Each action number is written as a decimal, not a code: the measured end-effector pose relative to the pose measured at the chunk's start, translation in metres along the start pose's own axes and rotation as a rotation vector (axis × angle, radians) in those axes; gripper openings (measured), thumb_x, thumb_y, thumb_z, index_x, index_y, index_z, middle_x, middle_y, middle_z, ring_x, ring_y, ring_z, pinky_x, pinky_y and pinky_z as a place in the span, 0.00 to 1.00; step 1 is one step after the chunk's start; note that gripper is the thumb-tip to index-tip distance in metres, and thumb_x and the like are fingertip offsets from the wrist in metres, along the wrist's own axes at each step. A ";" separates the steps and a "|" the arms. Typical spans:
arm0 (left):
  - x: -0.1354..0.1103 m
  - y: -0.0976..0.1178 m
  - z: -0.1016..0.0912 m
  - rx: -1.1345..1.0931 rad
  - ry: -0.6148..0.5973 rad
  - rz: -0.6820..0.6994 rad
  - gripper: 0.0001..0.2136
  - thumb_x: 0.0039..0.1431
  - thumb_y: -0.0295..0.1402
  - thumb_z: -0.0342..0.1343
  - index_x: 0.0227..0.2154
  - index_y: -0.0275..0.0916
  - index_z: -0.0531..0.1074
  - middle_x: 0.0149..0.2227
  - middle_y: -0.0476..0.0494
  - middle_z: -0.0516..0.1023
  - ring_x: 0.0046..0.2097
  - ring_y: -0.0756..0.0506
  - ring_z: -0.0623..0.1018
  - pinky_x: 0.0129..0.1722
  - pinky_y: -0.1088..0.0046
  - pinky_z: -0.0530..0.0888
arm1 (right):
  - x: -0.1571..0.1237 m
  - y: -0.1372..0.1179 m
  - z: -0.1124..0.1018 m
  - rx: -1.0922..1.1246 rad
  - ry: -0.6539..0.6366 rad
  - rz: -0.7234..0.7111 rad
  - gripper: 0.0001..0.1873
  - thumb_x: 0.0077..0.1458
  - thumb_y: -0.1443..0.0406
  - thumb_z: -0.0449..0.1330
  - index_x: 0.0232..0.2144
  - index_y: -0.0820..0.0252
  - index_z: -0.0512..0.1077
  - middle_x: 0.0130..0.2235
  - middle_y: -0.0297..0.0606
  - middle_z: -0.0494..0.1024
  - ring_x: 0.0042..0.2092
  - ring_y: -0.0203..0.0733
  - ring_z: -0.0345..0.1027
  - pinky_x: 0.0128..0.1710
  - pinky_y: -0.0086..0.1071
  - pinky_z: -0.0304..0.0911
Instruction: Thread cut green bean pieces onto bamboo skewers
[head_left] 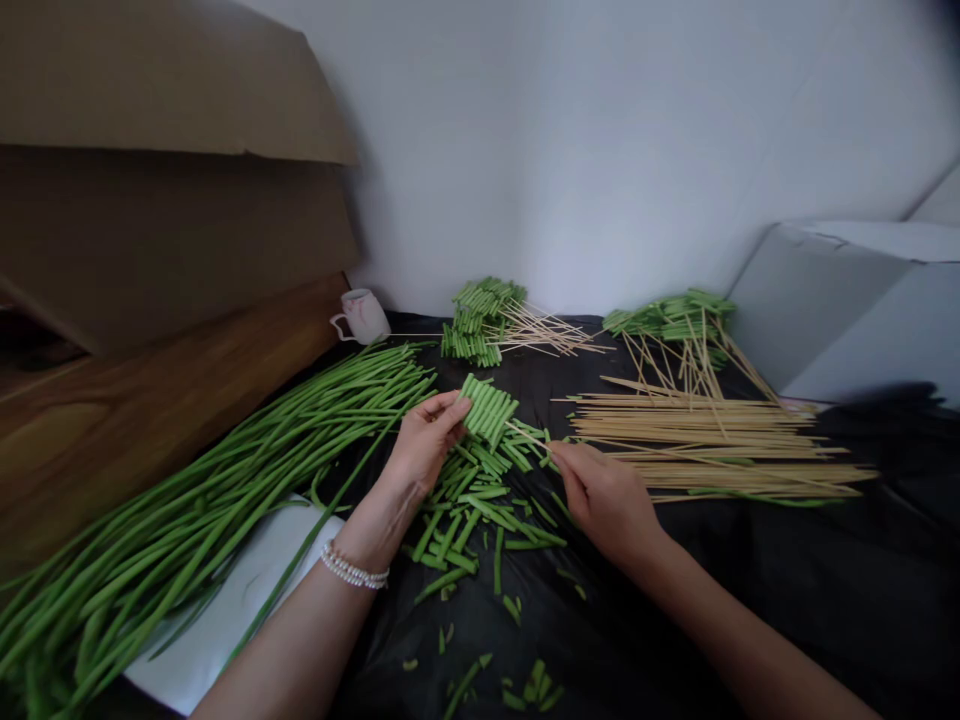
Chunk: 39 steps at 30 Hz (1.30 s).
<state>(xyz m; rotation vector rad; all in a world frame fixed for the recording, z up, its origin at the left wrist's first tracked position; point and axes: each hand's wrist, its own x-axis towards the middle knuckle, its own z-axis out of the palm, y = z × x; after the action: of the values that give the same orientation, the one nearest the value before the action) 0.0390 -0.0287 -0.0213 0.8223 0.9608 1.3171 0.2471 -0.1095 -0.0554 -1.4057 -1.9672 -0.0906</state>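
- Just beyond its fingertips, the left hand [424, 445] pinches the bean row [487, 408], above loose cut pieces [480, 500].
- Right hand [607, 500] grips the thin skewer [529, 434]; its fingers are hidden.

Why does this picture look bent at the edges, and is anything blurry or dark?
In the head view, the wide lens bends the long beans and white box near the edges; soft light, no glare; the black sheet hides detail; the cardboard box sits in shadow; corners smear slightly.
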 end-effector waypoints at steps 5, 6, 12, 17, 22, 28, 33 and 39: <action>0.005 0.008 -0.003 -0.051 0.075 0.098 0.17 0.33 0.31 0.73 0.30 0.35 0.78 0.29 0.50 0.78 0.29 0.54 0.74 0.28 0.80 0.69 | 0.000 0.000 -0.001 -0.009 -0.007 0.008 0.14 0.62 0.68 0.49 0.42 0.57 0.73 0.41 0.39 0.79 0.43 0.39 0.73 0.44 0.29 0.65; 0.006 0.009 -0.004 -0.064 0.096 0.119 0.17 0.33 0.31 0.73 0.30 0.35 0.78 0.29 0.50 0.78 0.28 0.54 0.73 0.26 0.81 0.68 | 0.000 0.000 -0.001 -0.010 -0.015 0.013 0.14 0.62 0.67 0.48 0.42 0.57 0.73 0.40 0.39 0.79 0.43 0.39 0.73 0.43 0.29 0.65; 0.006 0.006 -0.004 -0.121 0.084 0.011 0.16 0.36 0.28 0.72 0.31 0.38 0.74 0.28 0.54 0.77 0.25 0.56 0.71 0.27 0.80 0.70 | 0.001 -0.001 -0.002 0.017 -0.038 0.039 0.15 0.62 0.68 0.47 0.41 0.57 0.74 0.39 0.40 0.79 0.41 0.38 0.72 0.42 0.30 0.64; 0.002 0.001 -0.001 -0.084 0.039 -0.045 0.17 0.38 0.24 0.70 0.32 0.38 0.72 0.30 0.54 0.76 0.26 0.56 0.72 0.27 0.80 0.70 | 0.002 0.000 -0.003 0.012 -0.065 0.047 0.16 0.63 0.68 0.46 0.39 0.57 0.74 0.38 0.40 0.79 0.42 0.38 0.72 0.41 0.29 0.63; 0.007 0.011 -0.005 -0.105 0.111 0.098 0.18 0.36 0.25 0.71 0.31 0.38 0.70 0.27 0.57 0.74 0.25 0.57 0.70 0.27 0.81 0.68 | 0.007 0.002 -0.009 -0.098 -0.181 0.055 0.15 0.62 0.67 0.46 0.39 0.57 0.73 0.38 0.40 0.79 0.40 0.40 0.72 0.39 0.30 0.61; 0.008 0.011 -0.004 -0.123 0.094 0.157 0.22 0.37 0.27 0.71 0.37 0.40 0.70 0.30 0.56 0.75 0.27 0.57 0.72 0.29 0.81 0.69 | 0.015 0.010 -0.019 0.118 -0.205 0.131 0.15 0.62 0.64 0.47 0.30 0.57 0.73 0.27 0.34 0.76 0.31 0.36 0.69 0.32 0.29 0.57; -0.005 0.004 0.006 -0.004 -0.007 0.032 0.33 0.44 0.32 0.68 0.54 0.42 0.61 0.39 0.44 0.79 0.39 0.49 0.78 0.37 0.74 0.72 | 0.026 0.031 -0.031 0.638 -0.019 0.463 0.16 0.57 0.54 0.53 0.31 0.59 0.74 0.21 0.30 0.71 0.18 0.30 0.56 0.19 0.26 0.51; -0.018 -0.008 0.015 0.354 -0.266 0.137 0.24 0.48 0.36 0.66 0.50 0.39 0.71 0.37 0.42 0.79 0.39 0.45 0.77 0.40 0.70 0.70 | 0.038 0.064 -0.050 1.009 0.319 0.707 0.20 0.46 0.51 0.63 0.36 0.60 0.73 0.18 0.25 0.66 0.14 0.25 0.46 0.13 0.23 0.38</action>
<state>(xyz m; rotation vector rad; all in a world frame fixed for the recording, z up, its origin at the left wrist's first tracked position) 0.0560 -0.0471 -0.0202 1.3204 0.9486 1.1297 0.3204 -0.0743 -0.0176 -1.1666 -0.8953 0.8264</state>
